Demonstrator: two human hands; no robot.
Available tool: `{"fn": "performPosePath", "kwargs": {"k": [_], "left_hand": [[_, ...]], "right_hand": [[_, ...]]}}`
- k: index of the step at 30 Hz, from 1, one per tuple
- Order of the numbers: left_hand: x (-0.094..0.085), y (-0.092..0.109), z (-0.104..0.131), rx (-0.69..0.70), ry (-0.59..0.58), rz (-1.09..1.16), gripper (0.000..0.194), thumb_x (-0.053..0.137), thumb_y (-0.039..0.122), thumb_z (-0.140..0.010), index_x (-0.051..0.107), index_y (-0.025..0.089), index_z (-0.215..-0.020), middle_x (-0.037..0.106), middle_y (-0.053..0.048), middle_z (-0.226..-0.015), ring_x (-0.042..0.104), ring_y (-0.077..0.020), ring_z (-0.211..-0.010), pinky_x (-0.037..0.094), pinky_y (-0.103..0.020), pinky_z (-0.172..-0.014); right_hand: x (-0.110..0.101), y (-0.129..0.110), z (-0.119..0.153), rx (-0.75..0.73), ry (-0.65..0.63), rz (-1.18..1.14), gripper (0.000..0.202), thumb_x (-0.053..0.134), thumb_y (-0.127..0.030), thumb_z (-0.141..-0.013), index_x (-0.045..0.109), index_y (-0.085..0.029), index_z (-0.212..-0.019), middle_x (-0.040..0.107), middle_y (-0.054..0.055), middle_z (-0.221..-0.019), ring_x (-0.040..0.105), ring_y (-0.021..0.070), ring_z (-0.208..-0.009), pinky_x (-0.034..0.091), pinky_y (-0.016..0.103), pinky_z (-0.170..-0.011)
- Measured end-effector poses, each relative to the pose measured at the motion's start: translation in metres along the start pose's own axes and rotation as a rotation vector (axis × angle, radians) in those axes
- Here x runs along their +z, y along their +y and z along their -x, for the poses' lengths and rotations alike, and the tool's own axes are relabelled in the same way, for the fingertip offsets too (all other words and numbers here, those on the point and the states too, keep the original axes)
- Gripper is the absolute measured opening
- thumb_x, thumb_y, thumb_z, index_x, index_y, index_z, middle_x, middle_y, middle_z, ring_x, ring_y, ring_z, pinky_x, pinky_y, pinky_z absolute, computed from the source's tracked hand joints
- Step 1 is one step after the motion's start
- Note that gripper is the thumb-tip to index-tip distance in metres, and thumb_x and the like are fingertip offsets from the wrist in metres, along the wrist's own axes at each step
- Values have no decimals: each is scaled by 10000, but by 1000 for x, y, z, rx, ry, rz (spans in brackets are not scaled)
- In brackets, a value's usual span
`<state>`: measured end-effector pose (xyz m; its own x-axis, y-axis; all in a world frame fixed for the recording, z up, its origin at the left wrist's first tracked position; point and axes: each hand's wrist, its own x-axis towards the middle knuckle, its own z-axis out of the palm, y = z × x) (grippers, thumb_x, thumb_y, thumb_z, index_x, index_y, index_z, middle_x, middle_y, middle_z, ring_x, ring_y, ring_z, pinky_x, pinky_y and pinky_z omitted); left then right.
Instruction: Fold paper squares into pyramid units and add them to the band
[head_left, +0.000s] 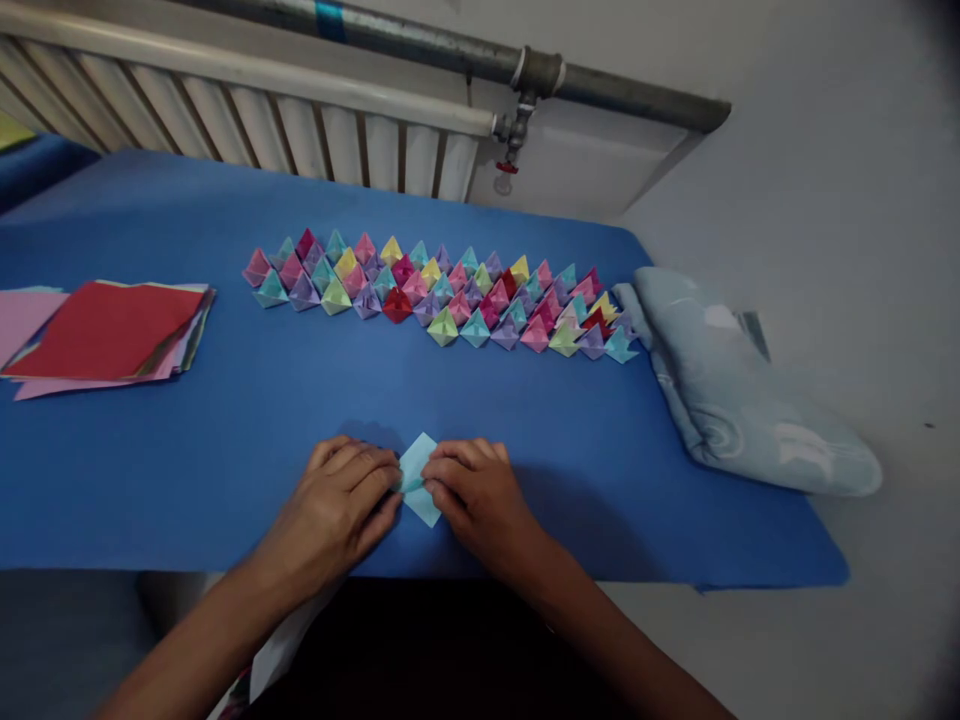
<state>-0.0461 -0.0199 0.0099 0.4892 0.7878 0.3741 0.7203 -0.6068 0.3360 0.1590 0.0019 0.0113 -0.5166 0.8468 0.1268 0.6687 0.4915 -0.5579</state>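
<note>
Between my hands, near the front edge of the blue table, is a small piece of light blue folded paper (421, 456). It shows as a diamond with a crease across its middle. My left hand (341, 495) grips its left corner with fingers and thumb closed. On the opposite side, my right hand (476, 495) pinches the right corner, its fingertips covering part of the paper. Farther back, several rows of small folded paper boats (397, 304) in pink, blue, purple, yellow, green and red stand close together.
A stack of coloured paper sheets (112, 330), red on top, lies at the left. A folded light blue patterned cloth (739, 400) sits at the right end of the blue table (300, 390). Behind the table are a radiator (300, 135) and a metal pipe (450, 50).
</note>
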Motion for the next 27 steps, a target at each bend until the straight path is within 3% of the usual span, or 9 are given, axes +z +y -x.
{"fn": "performPosePath", "kwargs": {"k": [7, 12, 27], "left_hand": [[4, 0, 1, -15, 14, -9, 154, 496, 175, -927, 634, 179, -997, 694, -57, -1024, 615, -208, -939, 394, -417, -910], [5, 2, 1, -39, 44, -3, 165, 471, 168, -947, 633, 189, -965, 702, -42, -1004, 617, -198, -909, 389, -418, -901], [16, 3, 0, -276, 90, 31, 170, 500, 295, -938, 633, 215, -869, 677, -50, -988, 596, -234, -936, 421, -427, -813]], "right_hand": [[3, -1, -1, 14, 26, -14, 151, 617, -105, -849, 662, -236, -909, 664, 0, -1009, 552, 180, -907, 335, 343, -790], [4, -3, -3, 67, 25, -6, 81, 621, -154, -864, 647, -226, -892, 669, 11, -1001, 553, 186, -892, 336, 346, -783], [10, -7, -6, 146, 122, -41, 71, 610, -182, -861, 579, -210, -803, 667, 14, -945, 567, 190, -878, 353, 348, -792]]}}
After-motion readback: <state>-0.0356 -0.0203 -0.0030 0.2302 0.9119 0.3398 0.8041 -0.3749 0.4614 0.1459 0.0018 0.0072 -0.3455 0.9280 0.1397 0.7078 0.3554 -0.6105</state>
